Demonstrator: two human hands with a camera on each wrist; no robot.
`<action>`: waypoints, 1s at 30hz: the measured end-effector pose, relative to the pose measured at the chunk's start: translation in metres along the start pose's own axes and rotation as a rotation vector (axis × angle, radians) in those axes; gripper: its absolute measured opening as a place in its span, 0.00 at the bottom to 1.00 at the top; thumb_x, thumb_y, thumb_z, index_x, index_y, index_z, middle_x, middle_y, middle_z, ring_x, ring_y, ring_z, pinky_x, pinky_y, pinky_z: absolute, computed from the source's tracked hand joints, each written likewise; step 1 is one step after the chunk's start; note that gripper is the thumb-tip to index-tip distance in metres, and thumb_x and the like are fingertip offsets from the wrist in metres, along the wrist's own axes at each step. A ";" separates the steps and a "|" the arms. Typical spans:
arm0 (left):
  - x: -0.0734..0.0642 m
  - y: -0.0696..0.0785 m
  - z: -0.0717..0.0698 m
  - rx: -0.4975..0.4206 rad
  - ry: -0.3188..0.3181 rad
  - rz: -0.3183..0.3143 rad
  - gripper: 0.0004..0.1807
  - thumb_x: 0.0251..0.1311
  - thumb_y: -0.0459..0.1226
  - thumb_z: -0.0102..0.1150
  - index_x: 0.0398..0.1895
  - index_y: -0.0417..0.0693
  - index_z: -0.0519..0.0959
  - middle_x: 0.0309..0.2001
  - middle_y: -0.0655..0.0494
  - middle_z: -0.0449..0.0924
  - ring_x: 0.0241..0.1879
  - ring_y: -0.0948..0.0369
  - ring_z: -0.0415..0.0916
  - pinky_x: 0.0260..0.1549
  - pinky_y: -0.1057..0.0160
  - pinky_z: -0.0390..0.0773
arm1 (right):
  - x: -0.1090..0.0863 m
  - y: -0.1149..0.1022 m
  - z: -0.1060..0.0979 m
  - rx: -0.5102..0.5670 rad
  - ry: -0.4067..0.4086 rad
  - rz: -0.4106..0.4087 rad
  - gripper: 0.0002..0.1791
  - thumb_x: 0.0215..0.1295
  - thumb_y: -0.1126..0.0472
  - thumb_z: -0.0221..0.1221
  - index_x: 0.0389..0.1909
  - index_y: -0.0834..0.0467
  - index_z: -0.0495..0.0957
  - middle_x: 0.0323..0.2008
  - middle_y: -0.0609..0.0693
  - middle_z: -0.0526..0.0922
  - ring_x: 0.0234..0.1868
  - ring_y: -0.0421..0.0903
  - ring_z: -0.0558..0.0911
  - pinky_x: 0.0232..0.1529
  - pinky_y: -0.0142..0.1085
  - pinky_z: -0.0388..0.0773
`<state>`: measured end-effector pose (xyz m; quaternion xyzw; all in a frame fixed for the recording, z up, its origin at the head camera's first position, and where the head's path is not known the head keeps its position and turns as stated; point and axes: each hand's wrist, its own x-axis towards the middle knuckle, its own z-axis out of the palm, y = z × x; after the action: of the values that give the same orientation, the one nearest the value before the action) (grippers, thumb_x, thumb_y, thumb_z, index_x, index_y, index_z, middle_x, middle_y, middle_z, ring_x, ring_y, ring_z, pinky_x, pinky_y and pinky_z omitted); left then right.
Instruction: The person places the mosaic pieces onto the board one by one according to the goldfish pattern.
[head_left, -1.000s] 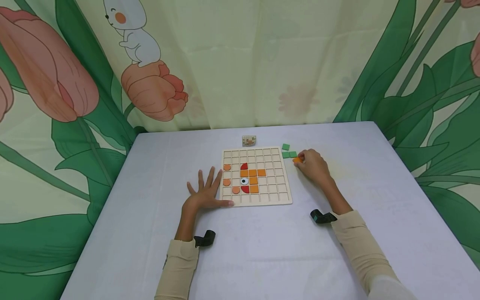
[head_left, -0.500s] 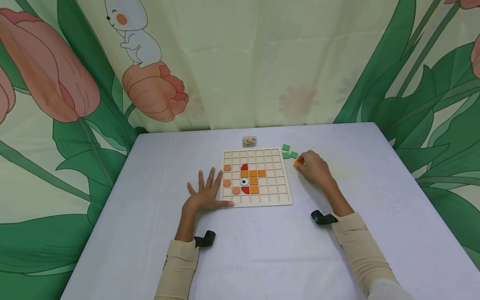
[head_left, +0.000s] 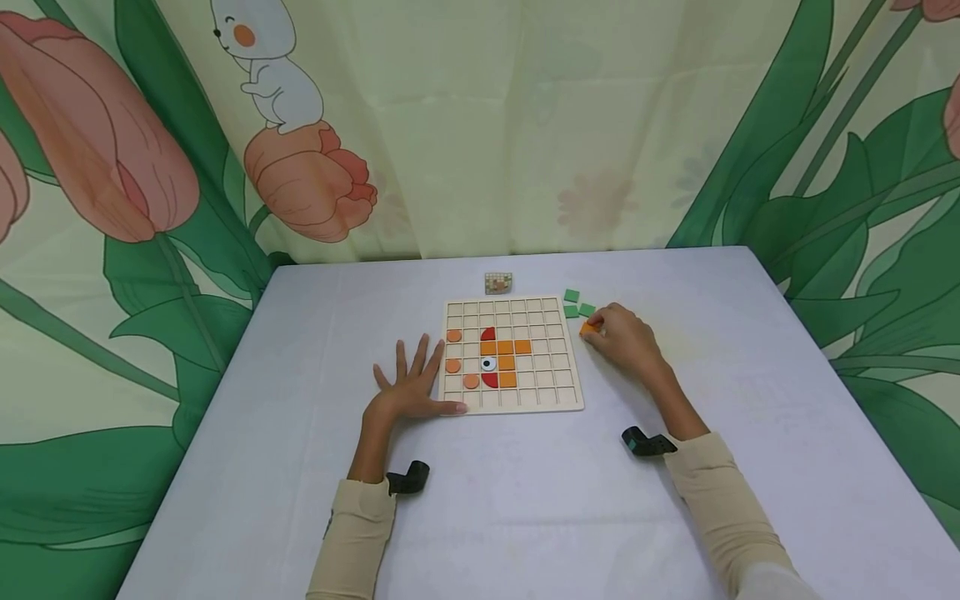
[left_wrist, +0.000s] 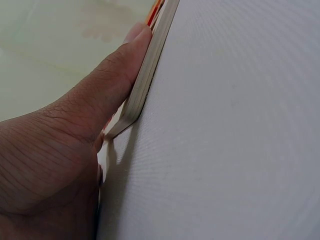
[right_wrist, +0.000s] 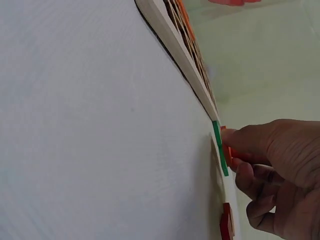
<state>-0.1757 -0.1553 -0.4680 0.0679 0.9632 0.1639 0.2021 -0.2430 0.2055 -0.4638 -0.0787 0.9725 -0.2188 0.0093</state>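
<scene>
A pale wooden grid board (head_left: 555, 402) lies flat on the table. On it sit orange square tiles (head_left: 507, 363), red quarter-round pieces (head_left: 489, 333), light-orange discs (head_left: 453, 365) and a round eye piece (head_left: 489, 364). My left hand (head_left: 405, 395) is spread at the board's left side, its thumb (left_wrist: 112, 70) resting on the near-left corner. Off the right edge, my right hand (head_left: 627, 337) pinches an orange square tile (head_left: 587, 330) between thumb and fingers. In the right wrist view that orange tile (right_wrist: 227, 150) shows partly behind the thumb.
Several green square tiles (head_left: 572, 296) lie by the board's far right corner. A small patterned card or block (head_left: 498, 283) sits behind the board. A red piece (right_wrist: 227, 222) shows low in the right wrist view. A printed curtain (head_left: 465, 125) hangs beyond the white table (head_left: 525, 517).
My right hand has drawn the orange tile away from the green tiles, then slightly left toward the board. One green tile has turned a little. My left hand stays put.
</scene>
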 end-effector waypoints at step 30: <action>0.003 -0.004 0.002 -0.007 -0.003 0.013 0.68 0.43 0.70 0.64 0.79 0.62 0.34 0.79 0.53 0.20 0.74 0.41 0.09 0.60 0.23 0.22 | -0.012 -0.058 0.022 0.018 -0.192 -0.338 0.14 0.62 0.54 0.66 0.45 0.58 0.82 0.44 0.49 0.80 0.39 0.44 0.76 0.44 0.38 0.78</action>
<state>-0.1783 -0.1582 -0.4723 0.0736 0.9618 0.1684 0.2029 -0.2210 0.1466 -0.4591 -0.2612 0.9381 -0.2175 0.0660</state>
